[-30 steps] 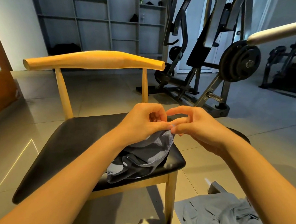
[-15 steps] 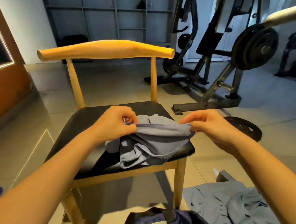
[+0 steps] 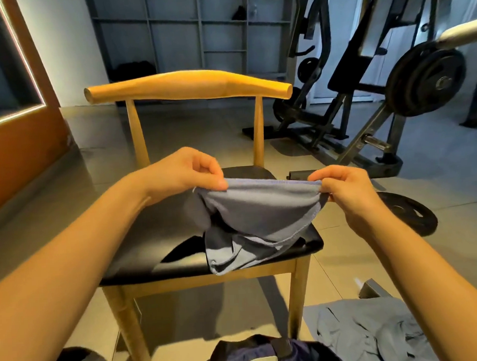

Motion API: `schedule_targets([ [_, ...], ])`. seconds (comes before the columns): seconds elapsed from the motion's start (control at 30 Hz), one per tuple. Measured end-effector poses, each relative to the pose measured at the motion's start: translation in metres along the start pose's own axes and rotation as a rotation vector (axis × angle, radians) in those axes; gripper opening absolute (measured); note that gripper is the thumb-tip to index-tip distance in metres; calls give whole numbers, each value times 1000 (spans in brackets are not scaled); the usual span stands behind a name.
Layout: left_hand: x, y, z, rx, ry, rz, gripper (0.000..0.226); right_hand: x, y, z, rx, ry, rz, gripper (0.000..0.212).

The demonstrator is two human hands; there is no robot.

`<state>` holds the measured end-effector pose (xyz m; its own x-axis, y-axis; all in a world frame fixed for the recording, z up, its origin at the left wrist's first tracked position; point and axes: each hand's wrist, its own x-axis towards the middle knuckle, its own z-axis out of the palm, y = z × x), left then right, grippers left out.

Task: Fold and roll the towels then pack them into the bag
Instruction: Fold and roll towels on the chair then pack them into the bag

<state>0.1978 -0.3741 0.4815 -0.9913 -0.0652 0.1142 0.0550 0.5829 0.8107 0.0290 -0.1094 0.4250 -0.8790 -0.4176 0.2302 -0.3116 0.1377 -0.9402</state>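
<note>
We pinch the towel's (image 3: 261,207) top edge with left hand (image 3: 186,169) and right hand (image 3: 343,185) above the chair (image 3: 157,249); we judge it needs spreading flat before folding.

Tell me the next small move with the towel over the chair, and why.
Probably raise both hands until the grey towel hangs free. The left hand and right hand pinch its top hem stretched between them, but its lower part lies bunched on the chair seat, too crumpled to fold.
</note>
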Motion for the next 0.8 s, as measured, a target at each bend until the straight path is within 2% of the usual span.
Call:
schedule_targets([
  [0.07,-6,-13,-8,151,-126,-92,14,-3,2,0,-50,-36,4,28],
  [0.17,-18,-38,-19,214,-228,-219,13,-14,8,-10,-123,-120,6,29],
  [0.27,-25,-66,-25,250,-210,-275,10,-28,18,-25,-166,-257,50,28],
  [0.37,-8,-82,-15,241,-29,-205,15,-39,27,-31,-211,-341,96,27],
  [0.47,28,-80,8,174,178,-80,16,-44,34,-31,-236,-356,139,28],
  [0.53,58,-68,28,100,249,-11,14,-46,39,-30,-238,-361,173,28],
  [0.63,103,-46,60,49,182,26,7,-46,45,-26,-231,-372,202,26],
  [0.8,172,-33,105,201,-35,135,4,-35,65,-27,-239,-310,287,26],
])
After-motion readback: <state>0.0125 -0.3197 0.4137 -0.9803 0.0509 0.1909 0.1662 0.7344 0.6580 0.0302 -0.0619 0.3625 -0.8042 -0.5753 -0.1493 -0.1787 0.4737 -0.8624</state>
